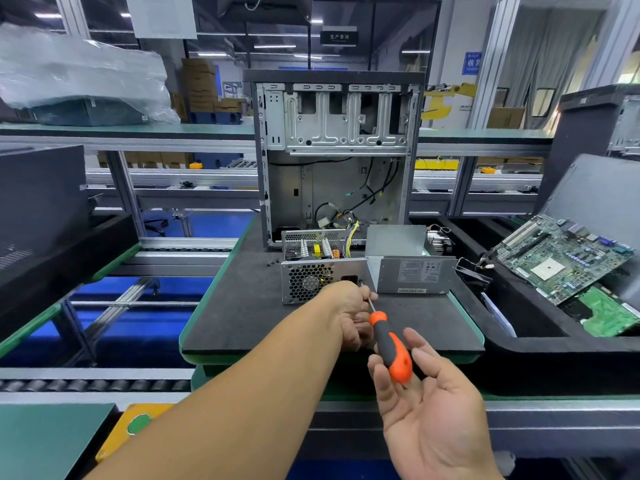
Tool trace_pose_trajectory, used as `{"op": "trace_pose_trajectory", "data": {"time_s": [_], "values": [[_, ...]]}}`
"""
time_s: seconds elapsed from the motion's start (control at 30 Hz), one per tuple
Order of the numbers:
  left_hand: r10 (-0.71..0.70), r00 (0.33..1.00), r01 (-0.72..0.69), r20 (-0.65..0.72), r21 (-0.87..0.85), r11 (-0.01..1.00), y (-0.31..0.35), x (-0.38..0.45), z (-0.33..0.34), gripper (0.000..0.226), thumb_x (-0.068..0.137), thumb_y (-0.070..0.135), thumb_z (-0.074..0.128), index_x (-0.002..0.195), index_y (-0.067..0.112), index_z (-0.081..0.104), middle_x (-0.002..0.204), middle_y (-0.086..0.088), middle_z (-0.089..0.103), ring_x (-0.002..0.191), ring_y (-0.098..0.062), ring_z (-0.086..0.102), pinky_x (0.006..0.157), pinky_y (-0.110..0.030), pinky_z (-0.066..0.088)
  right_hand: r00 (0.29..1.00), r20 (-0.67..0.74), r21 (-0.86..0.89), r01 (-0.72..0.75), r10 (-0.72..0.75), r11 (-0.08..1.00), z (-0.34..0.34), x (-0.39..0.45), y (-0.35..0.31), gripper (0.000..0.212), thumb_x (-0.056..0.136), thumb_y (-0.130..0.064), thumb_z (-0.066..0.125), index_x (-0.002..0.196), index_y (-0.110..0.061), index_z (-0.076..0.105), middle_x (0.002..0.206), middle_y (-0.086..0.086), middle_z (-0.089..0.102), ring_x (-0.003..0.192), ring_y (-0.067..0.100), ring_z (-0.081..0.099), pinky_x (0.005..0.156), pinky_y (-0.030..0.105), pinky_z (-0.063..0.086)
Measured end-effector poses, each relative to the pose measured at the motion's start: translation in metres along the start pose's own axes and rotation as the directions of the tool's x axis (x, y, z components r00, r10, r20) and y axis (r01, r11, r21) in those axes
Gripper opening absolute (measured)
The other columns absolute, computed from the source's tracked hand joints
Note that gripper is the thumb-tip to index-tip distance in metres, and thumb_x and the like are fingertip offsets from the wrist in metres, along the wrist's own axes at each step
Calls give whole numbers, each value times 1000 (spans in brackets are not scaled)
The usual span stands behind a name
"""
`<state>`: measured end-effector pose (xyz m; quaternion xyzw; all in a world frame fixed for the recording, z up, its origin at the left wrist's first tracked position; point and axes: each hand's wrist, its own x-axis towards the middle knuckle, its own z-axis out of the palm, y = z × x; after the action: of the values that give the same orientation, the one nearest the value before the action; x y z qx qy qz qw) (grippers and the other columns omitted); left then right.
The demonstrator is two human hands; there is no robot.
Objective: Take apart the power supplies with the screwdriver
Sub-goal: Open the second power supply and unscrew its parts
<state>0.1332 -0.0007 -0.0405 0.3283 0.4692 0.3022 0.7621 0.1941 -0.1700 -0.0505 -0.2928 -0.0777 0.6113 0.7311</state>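
Note:
An opened power supply stands on the black mat, its honeycomb fan panel facing me and its inner parts bare on top. Its grey cover lies just to the right. The orange and black screwdriver points its tip at the panel's right edge near the socket. My left hand reaches across and pinches the metal shaft close to the tip. My right hand is palm up with straight fingers, and the handle rests against the fingertips.
An empty computer case stands upright behind the power supply. A few loose screws lie on the mat to its left. A black bin on the right holds circuit boards. Conveyor rollers run on the left.

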Motion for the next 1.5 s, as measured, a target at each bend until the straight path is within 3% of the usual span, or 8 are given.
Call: {"op": "trace_pose_trajectory", "data": {"time_s": [0.2,0.37,0.67,0.83,0.93,1.07,1.3,1.5], "values": [[-9,999,14,45,-111,994,-3,4,-6,37,113,26,29,91,14,57,39,7,19,27,-7,14,30,-17,10,995,10,53,-102,101,993,0,1,-2,35,101,-22,52,128,-4,64,102,32,68,68,32,67,46,30,60],[-16,1000,16,6,35,999,-1,-2,-4,38,107,33,53,73,18,44,44,7,18,29,-6,15,31,-16,11,995,49,48,-92,90,995,1,2,-3,33,104,-21,50,128,-3,64,105,34,69,67,34,71,47,30,60],[-59,998,60,21,-31,998,2,5,-7,40,112,24,29,85,13,57,39,7,19,28,-7,13,30,-18,8,983,80,104,-174,167,979,1,0,-5,56,73,-22,62,127,-6,64,119,39,67,66,36,74,47,31,61],[-54,998,53,21,42,998,3,-2,-7,39,109,38,46,79,14,50,41,7,20,29,-6,14,32,-16,10,985,91,93,-155,146,984,-2,2,-4,43,90,-20,55,130,-5,64,119,39,67,66,36,74,46,30,60],[-38,999,39,-21,75,996,3,-2,-3,38,109,27,47,73,18,43,39,6,19,26,-6,13,31,-16,8,985,104,79,-146,138,986,-2,2,-4,47,85,-21,58,128,-5,66,117,37,69,72,38,76,48,30,61],[-44,999,44,11,17,999,3,0,-3,40,112,20,29,78,13,49,36,6,20,25,-5,12,32,-17,6,987,97,76,-139,131,987,-1,0,-5,54,76,-21,61,127,-5,67,119,35,69,76,39,76,51,30,62],[-77,996,80,41,-85,993,2,0,-11,40,110,27,29,87,11,58,43,8,20,29,-7,14,31,-18,10,991,65,55,-119,116,991,-6,3,-2,34,103,-7,45,130,-5,64,109,36,71,58,31,72,44,28,59],[-52,998,46,-18,-238,970,2,1,-13,38,107,35,33,85,13,54,55,8,25,35,-8,21,38,-17,14,992,76,-20,-96,97,995,-9,0,-4,54,74,-6,52,127,-6,66,95,33,71,48,28,66,39,28,56]]}}
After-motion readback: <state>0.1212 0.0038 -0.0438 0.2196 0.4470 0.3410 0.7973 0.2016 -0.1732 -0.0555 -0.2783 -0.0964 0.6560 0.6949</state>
